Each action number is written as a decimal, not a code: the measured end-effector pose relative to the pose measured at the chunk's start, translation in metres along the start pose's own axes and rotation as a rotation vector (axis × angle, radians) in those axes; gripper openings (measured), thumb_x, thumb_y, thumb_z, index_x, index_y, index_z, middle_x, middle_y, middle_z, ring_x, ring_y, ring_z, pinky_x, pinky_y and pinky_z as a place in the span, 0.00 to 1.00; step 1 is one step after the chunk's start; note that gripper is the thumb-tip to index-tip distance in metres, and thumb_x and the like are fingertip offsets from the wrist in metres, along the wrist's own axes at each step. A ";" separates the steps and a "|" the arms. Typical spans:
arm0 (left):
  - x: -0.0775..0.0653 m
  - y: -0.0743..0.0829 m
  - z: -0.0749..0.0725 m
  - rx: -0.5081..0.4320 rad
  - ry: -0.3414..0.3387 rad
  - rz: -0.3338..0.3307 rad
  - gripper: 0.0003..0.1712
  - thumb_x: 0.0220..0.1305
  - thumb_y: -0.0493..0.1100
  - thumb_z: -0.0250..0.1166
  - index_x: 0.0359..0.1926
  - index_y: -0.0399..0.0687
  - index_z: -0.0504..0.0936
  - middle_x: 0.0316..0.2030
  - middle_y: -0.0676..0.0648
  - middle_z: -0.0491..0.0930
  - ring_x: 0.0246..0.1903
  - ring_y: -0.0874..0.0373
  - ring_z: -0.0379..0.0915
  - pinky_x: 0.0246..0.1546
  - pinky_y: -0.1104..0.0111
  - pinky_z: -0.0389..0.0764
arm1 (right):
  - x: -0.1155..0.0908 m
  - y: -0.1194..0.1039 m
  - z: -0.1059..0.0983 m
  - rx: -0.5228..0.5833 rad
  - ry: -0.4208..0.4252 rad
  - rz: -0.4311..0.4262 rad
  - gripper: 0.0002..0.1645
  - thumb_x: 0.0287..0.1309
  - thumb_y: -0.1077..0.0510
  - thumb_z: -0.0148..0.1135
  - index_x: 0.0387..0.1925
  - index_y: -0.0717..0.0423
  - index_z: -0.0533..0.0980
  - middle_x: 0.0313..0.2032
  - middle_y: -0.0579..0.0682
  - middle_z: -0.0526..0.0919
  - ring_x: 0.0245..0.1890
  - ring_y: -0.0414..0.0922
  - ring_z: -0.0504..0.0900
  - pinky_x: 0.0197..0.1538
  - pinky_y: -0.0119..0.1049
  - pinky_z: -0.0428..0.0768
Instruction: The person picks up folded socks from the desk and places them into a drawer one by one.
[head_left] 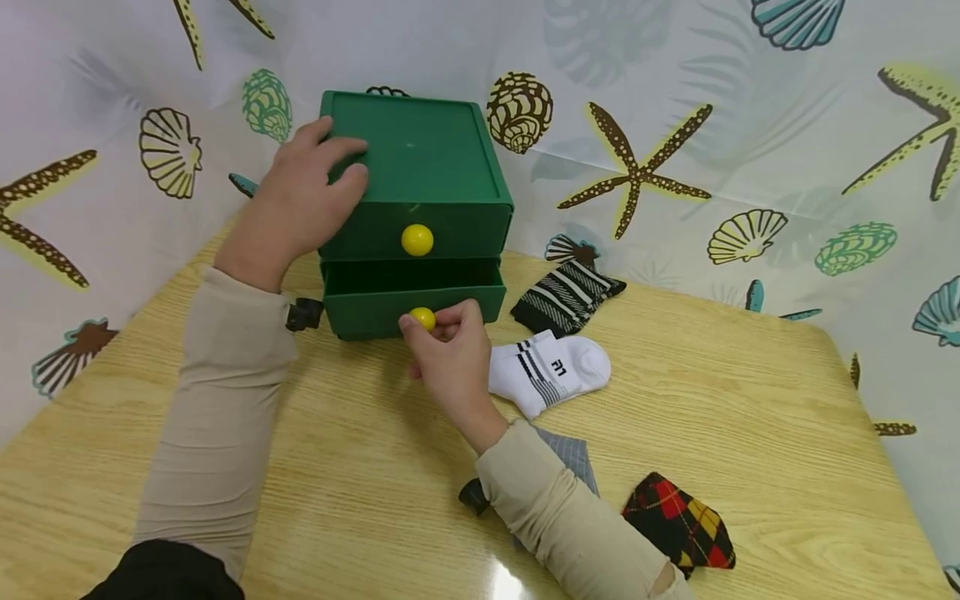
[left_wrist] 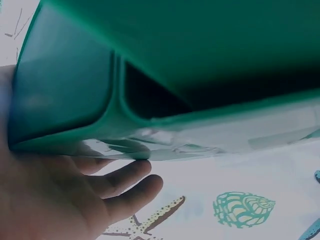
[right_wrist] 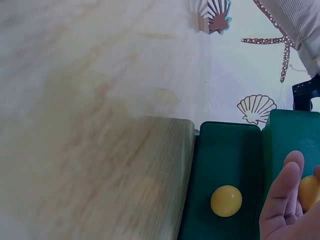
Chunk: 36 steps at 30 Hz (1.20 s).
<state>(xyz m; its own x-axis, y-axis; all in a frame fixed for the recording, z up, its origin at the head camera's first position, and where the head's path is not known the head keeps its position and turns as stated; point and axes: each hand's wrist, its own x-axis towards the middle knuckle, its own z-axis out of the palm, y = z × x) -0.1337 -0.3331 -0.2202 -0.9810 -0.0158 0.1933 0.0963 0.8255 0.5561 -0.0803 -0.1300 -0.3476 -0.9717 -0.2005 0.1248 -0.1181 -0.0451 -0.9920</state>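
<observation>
A green two-drawer box (head_left: 420, 150) stands near the back of the table, with a round yellow knob on each drawer. Its lower drawer (head_left: 367, 313) sticks out partway, and a dark gap shows above its front. The thumb and fingers of my right hand (head_left: 456, 358) pinch the lower yellow knob (head_left: 424, 317). Above it, the upper drawer's yellow knob (head_left: 417, 240) is untouched, and that drawer is closed. My left hand (head_left: 300, 196) rests against the box's top left edge; in the left wrist view its fingers (left_wrist: 125, 180) extend along the box.
Right of the box lie a black striped sock (head_left: 566, 298) and a white sock (head_left: 551, 371). A grey sock (head_left: 570, 458) is partly hidden under my right forearm, with a red, yellow and black argyle sock (head_left: 678, 521) beyond it. A patterned curtain (head_left: 675, 125) hangs behind.
</observation>
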 end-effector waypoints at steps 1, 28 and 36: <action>0.000 0.000 0.000 -0.030 -0.005 -0.005 0.34 0.78 0.55 0.38 0.78 0.47 0.61 0.80 0.43 0.36 0.77 0.41 0.29 0.71 0.39 0.46 | -0.001 0.000 -0.001 -0.001 0.001 0.003 0.17 0.64 0.56 0.69 0.43 0.55 0.68 0.29 0.53 0.80 0.17 0.56 0.78 0.25 0.34 0.82; 0.002 -0.004 0.002 -0.106 -0.014 0.012 0.35 0.77 0.54 0.40 0.78 0.46 0.60 0.80 0.45 0.31 0.77 0.44 0.25 0.72 0.40 0.41 | -0.039 -0.009 -0.008 0.034 0.004 0.070 0.19 0.63 0.57 0.70 0.43 0.56 0.67 0.29 0.53 0.79 0.13 0.49 0.76 0.22 0.31 0.78; 0.003 -0.004 0.002 -0.122 -0.017 0.021 0.35 0.77 0.54 0.40 0.78 0.45 0.60 0.80 0.45 0.31 0.77 0.44 0.25 0.72 0.40 0.40 | -0.051 -0.011 -0.010 0.044 -0.002 0.089 0.19 0.63 0.57 0.70 0.44 0.57 0.67 0.30 0.53 0.79 0.14 0.54 0.76 0.23 0.31 0.78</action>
<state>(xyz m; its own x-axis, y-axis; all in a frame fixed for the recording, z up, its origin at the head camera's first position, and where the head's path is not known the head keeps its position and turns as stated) -0.1369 -0.3353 -0.2235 -0.9812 0.0108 0.1927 0.1352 0.7510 0.6463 -0.0318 -0.1095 -0.3435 -0.9776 -0.2073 0.0360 -0.0219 -0.0699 -0.9973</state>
